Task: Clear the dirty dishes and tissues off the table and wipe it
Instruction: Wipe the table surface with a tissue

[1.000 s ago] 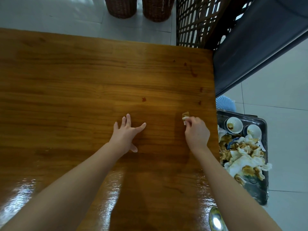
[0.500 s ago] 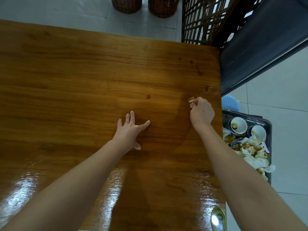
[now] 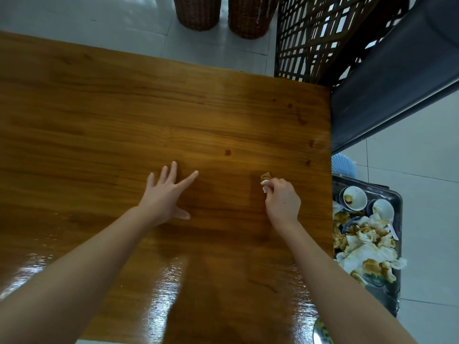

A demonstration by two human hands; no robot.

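1. My right hand [image 3: 283, 202] pinches a small stained tissue wad [image 3: 265, 178] in its curled fingertips, down against the table [image 3: 124, 120] near its right edge. My fingers hide most of the wad; only a brown-and-white corner shows.
2. My left hand [image 3: 165, 194] lies flat on the wood well to the left, fingers straight and spread, holding nothing.
3. Dark reddish spots [image 3: 227, 152] dot the tabletop beyond my hands, one between them and others toward the far right corner.
4. Off the table's right edge, lower down, a dark tray [image 3: 397, 199] holds two white bowls [image 3: 355, 198] smeared brown and a heap of crumpled soiled tissues [image 3: 360, 252]. What lies under the heap is hard to make out.
5. A pale blue ribbed thing [image 3: 344, 165] sits just beyond the tray; I cannot tell what it is.
6. A shiny round metal object [image 3: 321, 331] is cut off at the bottom edge.
7. Past the far edge stand two wicker baskets [image 3: 197, 11], tops cut off, and a dark lattice screen [image 3: 310, 38].
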